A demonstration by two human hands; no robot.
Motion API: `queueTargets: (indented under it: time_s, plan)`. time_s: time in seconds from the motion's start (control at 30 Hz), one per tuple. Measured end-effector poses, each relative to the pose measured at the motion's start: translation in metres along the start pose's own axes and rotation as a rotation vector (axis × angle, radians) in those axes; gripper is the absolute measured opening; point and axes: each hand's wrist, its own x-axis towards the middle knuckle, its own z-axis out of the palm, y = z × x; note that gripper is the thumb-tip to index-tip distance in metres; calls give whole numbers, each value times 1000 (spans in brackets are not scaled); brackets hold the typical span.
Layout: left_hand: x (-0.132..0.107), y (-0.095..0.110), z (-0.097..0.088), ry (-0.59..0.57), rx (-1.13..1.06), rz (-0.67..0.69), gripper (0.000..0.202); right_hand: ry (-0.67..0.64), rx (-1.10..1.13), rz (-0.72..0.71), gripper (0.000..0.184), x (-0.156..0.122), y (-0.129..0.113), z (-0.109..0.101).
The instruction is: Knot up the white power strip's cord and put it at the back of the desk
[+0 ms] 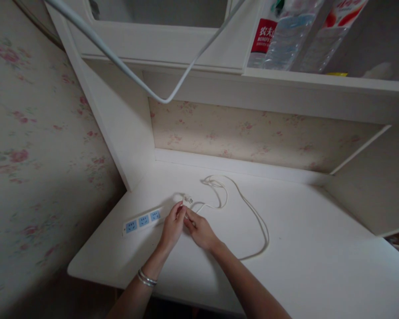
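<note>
Both of my hands meet over the white desk. My left hand, with silver bangles at its wrist, is closed on a white plug whose metal prongs point away to the right. My right hand is pinched against the left one and closed around a thin pale cord; the exact grip is partly hidden by the fingers. Just left of my hands lies a white power strip with three blue sockets facing up. Its right end is hidden behind my left hand.
The cord's loop spreads across the desk to the right. A thick white cable hangs close in front of me. Above the desk, a shelf holds plastic bottles. A flowered wall stands on the left.
</note>
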Motion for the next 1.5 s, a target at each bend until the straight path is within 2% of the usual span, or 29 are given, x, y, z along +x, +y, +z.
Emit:
queueTargets:
  time_s: [0.07, 0.13, 0.27, 0.33, 0.5, 0.6, 0.7, 0.83, 0.93, 1.07, 1.17, 1.27, 1.37, 1.5]
  plan:
    - [1, -4, 3, -6, 6, 20, 45, -16, 17, 28, 47, -6, 3, -5]
    - [0, -8, 5, -34, 57, 66, 42, 30, -34, 88, 39, -13, 11, -11]
    - [-1, -14, 6, -84, 368, 203, 42, 194, -296, 150, 27, -24, 32, -23]
    - [-2, -13, 7, -101, 532, 276, 42, 204, -410, 115, 26, -27, 42, -29]
    - [-6, -5, 14, -137, 800, 400, 49, 126, -638, 44, 40, -25, 56, -41]
    - [-6, -2, 19, -146, 852, 412, 53, 80, -634, -44, 56, -16, 55, -45]
    - [-4, 1, 21, -167, 852, 396, 42, 120, -574, -81, 57, -4, 46, -46]
    - [-1, 6, 20, -182, 804, 388, 32, 359, -485, 28, 27, 0, 35, -44]
    - [2, 6, 19, -149, 732, 327, 31, 408, -429, 51, 20, -11, 35, -40]
    - [4, 1, 18, -129, 597, 234, 29, 333, -507, -9, 25, -27, 34, -34]
    - [5, -1, 17, -130, 561, 215, 29, 185, -616, -89, 35, -28, 27, -30]
    - [5, 0, 14, -115, 496, 175, 33, 60, -675, -165, 34, -21, 23, -27]
    - [4, 1, 12, -101, 410, 123, 38, 50, -696, -163, 32, -16, 30, -25]
    - [2, 0, 11, -107, 362, 118, 40, 25, -784, -140, 22, -12, 42, -22]
